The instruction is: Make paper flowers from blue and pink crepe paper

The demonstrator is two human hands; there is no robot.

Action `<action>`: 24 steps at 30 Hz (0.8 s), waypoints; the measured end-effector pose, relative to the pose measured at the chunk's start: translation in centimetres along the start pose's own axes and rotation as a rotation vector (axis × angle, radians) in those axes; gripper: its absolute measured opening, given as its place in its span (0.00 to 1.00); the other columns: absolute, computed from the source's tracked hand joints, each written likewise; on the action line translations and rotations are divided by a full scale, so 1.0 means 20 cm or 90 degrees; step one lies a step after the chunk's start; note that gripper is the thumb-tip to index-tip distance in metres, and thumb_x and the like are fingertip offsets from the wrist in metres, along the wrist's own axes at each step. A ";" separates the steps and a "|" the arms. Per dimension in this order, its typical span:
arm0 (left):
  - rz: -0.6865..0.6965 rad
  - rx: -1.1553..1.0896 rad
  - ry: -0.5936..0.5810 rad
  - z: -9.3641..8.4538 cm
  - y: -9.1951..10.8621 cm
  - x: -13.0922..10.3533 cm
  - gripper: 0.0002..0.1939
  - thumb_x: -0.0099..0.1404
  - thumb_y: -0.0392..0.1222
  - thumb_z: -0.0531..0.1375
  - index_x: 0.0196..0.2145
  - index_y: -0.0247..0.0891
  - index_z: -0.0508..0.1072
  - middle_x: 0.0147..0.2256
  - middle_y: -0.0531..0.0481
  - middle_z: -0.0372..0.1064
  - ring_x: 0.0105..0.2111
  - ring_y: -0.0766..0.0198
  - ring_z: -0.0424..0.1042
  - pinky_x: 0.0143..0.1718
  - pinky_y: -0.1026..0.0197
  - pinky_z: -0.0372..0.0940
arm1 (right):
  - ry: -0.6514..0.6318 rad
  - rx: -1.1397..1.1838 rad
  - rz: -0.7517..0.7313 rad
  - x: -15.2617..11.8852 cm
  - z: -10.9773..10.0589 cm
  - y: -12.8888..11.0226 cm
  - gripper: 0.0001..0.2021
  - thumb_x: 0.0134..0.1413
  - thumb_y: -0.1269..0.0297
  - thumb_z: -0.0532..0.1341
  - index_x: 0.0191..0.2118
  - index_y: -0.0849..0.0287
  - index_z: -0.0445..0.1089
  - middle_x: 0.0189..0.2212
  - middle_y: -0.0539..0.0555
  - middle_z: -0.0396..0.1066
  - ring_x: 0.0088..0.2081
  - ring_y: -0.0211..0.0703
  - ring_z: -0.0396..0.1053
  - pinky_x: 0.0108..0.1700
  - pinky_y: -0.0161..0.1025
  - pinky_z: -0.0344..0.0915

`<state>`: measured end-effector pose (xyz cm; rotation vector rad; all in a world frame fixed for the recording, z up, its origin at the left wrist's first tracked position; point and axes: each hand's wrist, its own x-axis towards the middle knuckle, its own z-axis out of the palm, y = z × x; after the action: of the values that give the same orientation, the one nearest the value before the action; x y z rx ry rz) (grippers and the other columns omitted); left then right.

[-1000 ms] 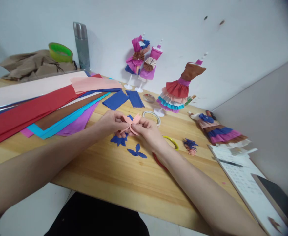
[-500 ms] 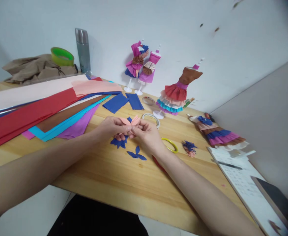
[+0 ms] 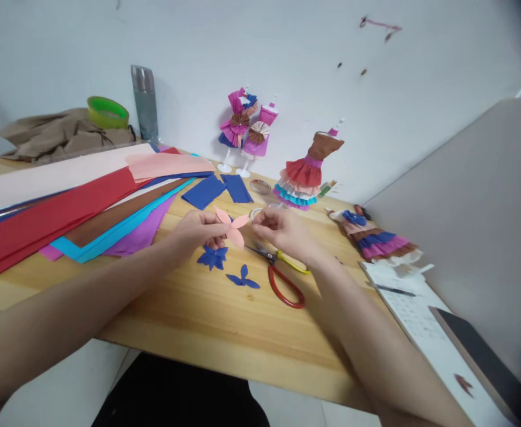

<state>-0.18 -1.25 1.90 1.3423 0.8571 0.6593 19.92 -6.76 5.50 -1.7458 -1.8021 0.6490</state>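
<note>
My left hand [image 3: 205,228] pinches a pink paper petal piece [image 3: 235,235], whose petals spread out between my two hands. Just right of it, my right hand [image 3: 272,225] has its fingers curled together; whether anything small is between them is hidden. Blue layered petals [image 3: 213,257] lie below my left hand, and a blue three-petal piece [image 3: 243,279] rests nearer the table's front edge. Scissors with one red and one yellow handle [image 3: 286,286] lie under and in front of my right hand. A white ring-shaped roll is partly hidden behind my right fingers.
Coloured paper strips [image 3: 56,216] fan across the left. Two blue pieces [image 3: 205,191] lie behind my hands. Small dressed mannequins [image 3: 311,169] stand by the wall. A layered doll dress [image 3: 383,240], a notebook [image 3: 398,308] and a dark tablet-like object [image 3: 474,350] are at the right.
My right hand has come off the pink piece and moved right, uncovering the scissors. The pink petals now show spread open in my left hand. The view has shifted slightly.
</note>
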 end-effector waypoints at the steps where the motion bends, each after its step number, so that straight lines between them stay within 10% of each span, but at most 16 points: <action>1: 0.003 0.003 0.005 0.00 0.00 0.00 0.09 0.56 0.40 0.64 0.23 0.30 0.77 0.20 0.49 0.71 0.20 0.70 0.68 0.23 0.68 0.61 | -0.036 -0.116 0.010 -0.01 -0.04 0.00 0.04 0.50 0.64 0.61 0.29 0.58 0.67 0.24 0.50 0.70 0.26 0.38 0.64 0.30 0.36 0.58; 7: -0.006 -0.047 -0.001 0.00 0.02 -0.02 0.09 0.55 0.40 0.65 0.23 0.30 0.76 0.19 0.50 0.70 0.20 0.71 0.66 0.23 0.69 0.60 | -0.245 -0.371 0.107 -0.17 -0.10 0.08 0.14 0.47 0.68 0.62 0.43 0.58 0.72 0.33 0.55 0.75 0.31 0.44 0.70 0.31 0.37 0.58; 14: 0.063 -0.200 -0.140 0.01 0.02 -0.05 0.13 0.52 0.47 0.69 0.23 0.32 0.76 0.22 0.51 0.69 0.20 0.73 0.64 0.22 0.69 0.59 | -0.175 -0.427 0.066 -0.28 -0.06 0.19 0.28 0.48 0.64 0.62 0.59 0.57 0.66 0.45 0.62 0.69 0.43 0.54 0.71 0.41 0.41 0.61; 24: 0.050 -0.173 -0.110 0.00 0.00 -0.03 0.15 0.49 0.46 0.70 0.21 0.32 0.73 0.17 0.52 0.66 0.17 0.72 0.64 0.20 0.68 0.56 | -0.060 -0.225 0.015 -0.27 -0.08 0.24 0.15 0.51 0.69 0.57 0.46 0.62 0.69 0.37 0.58 0.72 0.35 0.45 0.70 0.37 0.39 0.63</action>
<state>-0.57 -1.75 2.07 1.1715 0.5565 0.6843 24.67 -12.03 3.18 -1.9930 -2.0626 0.4473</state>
